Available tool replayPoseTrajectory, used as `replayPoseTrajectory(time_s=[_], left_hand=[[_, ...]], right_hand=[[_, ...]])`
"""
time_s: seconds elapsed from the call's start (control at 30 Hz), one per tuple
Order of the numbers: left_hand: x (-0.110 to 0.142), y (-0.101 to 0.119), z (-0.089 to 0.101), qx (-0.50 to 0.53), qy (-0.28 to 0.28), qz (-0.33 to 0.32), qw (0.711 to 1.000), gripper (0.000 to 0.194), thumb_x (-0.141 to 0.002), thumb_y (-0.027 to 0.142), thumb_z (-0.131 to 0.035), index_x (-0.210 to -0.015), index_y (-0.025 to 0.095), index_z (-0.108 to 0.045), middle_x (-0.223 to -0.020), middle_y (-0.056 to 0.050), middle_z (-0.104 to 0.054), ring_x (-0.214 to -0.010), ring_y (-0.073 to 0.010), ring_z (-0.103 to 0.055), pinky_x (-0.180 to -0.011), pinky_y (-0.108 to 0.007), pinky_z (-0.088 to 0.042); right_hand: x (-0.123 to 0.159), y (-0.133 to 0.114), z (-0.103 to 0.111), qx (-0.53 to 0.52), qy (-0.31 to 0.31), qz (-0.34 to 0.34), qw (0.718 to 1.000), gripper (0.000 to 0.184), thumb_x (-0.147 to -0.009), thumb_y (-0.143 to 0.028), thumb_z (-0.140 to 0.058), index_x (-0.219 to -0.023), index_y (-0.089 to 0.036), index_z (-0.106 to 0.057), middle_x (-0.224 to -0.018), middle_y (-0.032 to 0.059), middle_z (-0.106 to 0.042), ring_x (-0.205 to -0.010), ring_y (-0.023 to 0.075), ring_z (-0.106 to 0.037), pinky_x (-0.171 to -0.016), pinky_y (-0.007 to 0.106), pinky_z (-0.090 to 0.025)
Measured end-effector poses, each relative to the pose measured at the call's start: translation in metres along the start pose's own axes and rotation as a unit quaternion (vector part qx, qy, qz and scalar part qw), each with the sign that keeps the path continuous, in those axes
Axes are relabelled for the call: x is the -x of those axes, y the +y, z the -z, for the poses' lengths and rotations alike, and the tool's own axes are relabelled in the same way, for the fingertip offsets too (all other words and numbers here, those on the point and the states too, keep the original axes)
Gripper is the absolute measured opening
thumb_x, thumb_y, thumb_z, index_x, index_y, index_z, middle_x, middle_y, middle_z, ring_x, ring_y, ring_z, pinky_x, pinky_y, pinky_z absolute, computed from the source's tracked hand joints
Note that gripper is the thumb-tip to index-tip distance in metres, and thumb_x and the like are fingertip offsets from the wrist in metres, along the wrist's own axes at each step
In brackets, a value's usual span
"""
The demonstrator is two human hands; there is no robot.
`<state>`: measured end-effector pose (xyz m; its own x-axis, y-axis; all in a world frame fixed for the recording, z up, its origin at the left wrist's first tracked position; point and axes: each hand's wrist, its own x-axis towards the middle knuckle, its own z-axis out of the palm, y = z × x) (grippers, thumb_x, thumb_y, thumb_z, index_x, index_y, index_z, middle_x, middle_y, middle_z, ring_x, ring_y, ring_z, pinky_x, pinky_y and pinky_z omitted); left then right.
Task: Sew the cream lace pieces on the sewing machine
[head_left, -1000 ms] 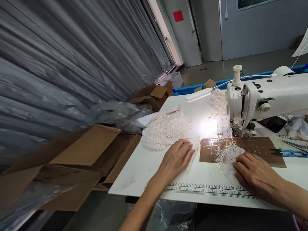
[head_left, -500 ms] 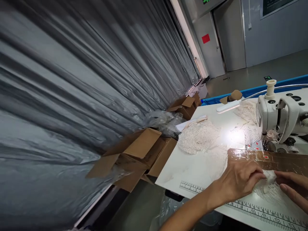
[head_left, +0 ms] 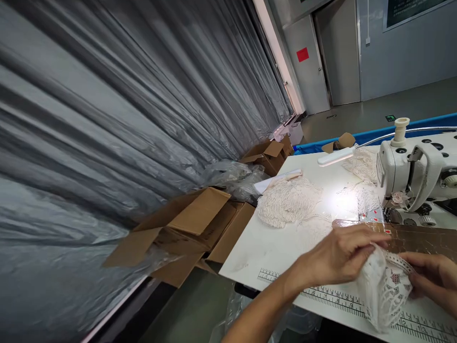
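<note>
A piece of white lace fabric hangs between my two hands over the front of the sewing table. My left hand pinches its upper left edge between thumb and fingers. On the other side, my right hand grips the scalloped upper border with thumb and fingertips. The lace is folded, with its lower end draping over the printed ruler scale. Just behind the hands lies a brown taped board. The white sewing machine stands beyond it.
A heap of cream lace lies on the table's left, with more lace under the lit lamp. Open cardboard boxes and clear plastic bags stand left of the table, by a grey curtain.
My hands have lifted and opened out the lace, which was bunched low on the table. It now hangs down across the ruler. The view has shifted slightly.
</note>
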<state>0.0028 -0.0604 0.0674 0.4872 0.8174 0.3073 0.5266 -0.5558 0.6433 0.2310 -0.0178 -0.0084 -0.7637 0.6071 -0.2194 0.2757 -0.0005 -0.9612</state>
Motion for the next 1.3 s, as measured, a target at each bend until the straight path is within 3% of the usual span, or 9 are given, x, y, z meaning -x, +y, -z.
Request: replayPoseTrajectory(time_s=[0.2, 0.27, 0.37, 0.53, 0.63, 0.73, 0.87, 1.13, 1.3], left_hand=[[-0.017, -0.032, 0.026, -0.137, 0.004, -0.013, 0.991, 0.041, -0.092, 0.012, -0.041, -0.131, 0.018, -0.049, -0.111, -0.008, -0.068, -0.084, -0.0146, -0.066, -0.074, -0.031, -0.058], [-0.026, -0.05, 0.027, -0.244, -0.001, -0.016, 0.97, 0.037, -0.091, 0.011, -0.041, -0.126, 0.016, -0.051, -0.109, -0.01, -0.066, -0.089, -0.0183, -0.066, -0.074, -0.034, -0.057], [-0.037, -0.069, 0.016, -0.347, 0.013, -0.045, 0.937, 0.029, -0.09, 0.009, -0.043, -0.115, 0.014, -0.057, -0.112, -0.012, -0.065, -0.09, -0.0216, -0.066, -0.069, -0.034, -0.057], [-0.034, -0.063, -0.027, -0.272, -0.004, -0.111, 0.956, 0.025, -0.097, 0.013, -0.037, -0.098, 0.011, -0.062, -0.094, -0.01, -0.067, -0.077, -0.0161, -0.066, -0.059, -0.028, -0.058], [-0.027, -0.061, -0.046, -0.252, -0.035, -0.123, 0.959, 0.026, -0.099, 0.028, -0.044, -0.108, 0.009, -0.06, -0.106, -0.014, -0.066, -0.093, -0.0226, -0.066, -0.079, -0.042, -0.061], [-0.025, -0.075, -0.046, -0.254, -0.053, -0.131, 0.957, 0.039, -0.098, 0.039, -0.047, -0.125, 0.012, -0.052, -0.125, -0.018, -0.059, -0.112, -0.0298, -0.061, -0.093, -0.054, -0.054], [-0.027, -0.098, -0.033, -0.233, -0.032, -0.145, 0.961, 0.039, -0.098, 0.039, -0.048, -0.132, 0.021, -0.047, -0.137, -0.016, -0.053, -0.118, -0.0275, -0.058, -0.09, -0.049, -0.056], [-0.031, -0.078, -0.034, -0.292, 0.154, -0.202, 0.922, 0.009, -0.094, 0.017, -0.052, -0.099, 0.014, -0.059, -0.091, -0.008, -0.069, -0.075, -0.0178, -0.065, -0.06, -0.032, -0.056], [-0.028, -0.071, -0.044, -0.23, 0.096, -0.238, 0.939, 0.019, -0.094, 0.013, -0.049, -0.112, 0.014, -0.054, -0.108, -0.01, -0.068, -0.101, -0.0205, -0.066, -0.083, -0.039, -0.06]], right_hand=[[-0.027, -0.026, 0.018, 0.112, 0.071, 0.004, 0.991, 0.03, -0.088, -0.038, -0.041, -0.091, -0.018, -0.065, -0.064, 0.0033, -0.059, -0.049, 0.0117, -0.05, -0.046, 0.023, -0.043], [-0.033, -0.032, 0.021, 0.211, 0.127, 0.022, 0.969, 0.022, -0.086, -0.027, -0.045, -0.084, -0.016, -0.064, -0.068, 0.0055, -0.061, -0.058, 0.0135, -0.054, -0.052, 0.024, -0.042], [-0.034, -0.038, 0.024, 0.24, 0.149, -0.022, 0.959, 0.027, -0.091, -0.029, -0.042, -0.082, -0.016, -0.062, -0.066, 0.005, -0.061, -0.057, 0.0132, -0.054, -0.051, 0.024, -0.038], [-0.031, -0.039, 0.023, 0.273, 0.155, -0.041, 0.949, 0.019, -0.087, -0.032, -0.053, -0.076, -0.017, -0.058, -0.067, 0.0027, -0.062, -0.058, 0.0124, -0.053, -0.053, 0.024, -0.037], [-0.032, -0.034, 0.023, 0.339, 0.186, -0.04, 0.921, 0.014, -0.085, -0.029, -0.056, -0.086, -0.018, -0.064, -0.071, 0.0028, -0.065, -0.062, 0.0144, -0.056, -0.056, 0.025, -0.036], [-0.033, -0.029, 0.022, 0.36, 0.211, -0.04, 0.908, 0.02, -0.088, -0.03, -0.052, -0.094, -0.019, -0.068, -0.075, 0.0044, -0.069, -0.065, 0.0165, -0.06, -0.059, 0.026, -0.038], [-0.028, -0.028, 0.019, 0.319, 0.231, -0.026, 0.919, 0.025, -0.087, -0.032, -0.054, -0.102, -0.016, -0.068, -0.068, 0.0031, -0.066, -0.058, 0.0143, -0.057, -0.056, 0.026, -0.038], [-0.022, -0.02, 0.003, 0.288, 0.304, -0.018, 0.908, 0.019, -0.086, -0.029, -0.057, -0.097, -0.018, -0.068, -0.079, 0.0032, -0.068, -0.068, 0.0152, -0.061, -0.062, 0.027, -0.043], [-0.022, -0.012, -0.012, 0.391, 0.283, 0.048, 0.874, 0.023, -0.092, -0.023, -0.048, -0.102, -0.019, -0.068, -0.094, 0.0067, -0.069, -0.083, 0.0197, -0.064, -0.068, 0.03, -0.044]])
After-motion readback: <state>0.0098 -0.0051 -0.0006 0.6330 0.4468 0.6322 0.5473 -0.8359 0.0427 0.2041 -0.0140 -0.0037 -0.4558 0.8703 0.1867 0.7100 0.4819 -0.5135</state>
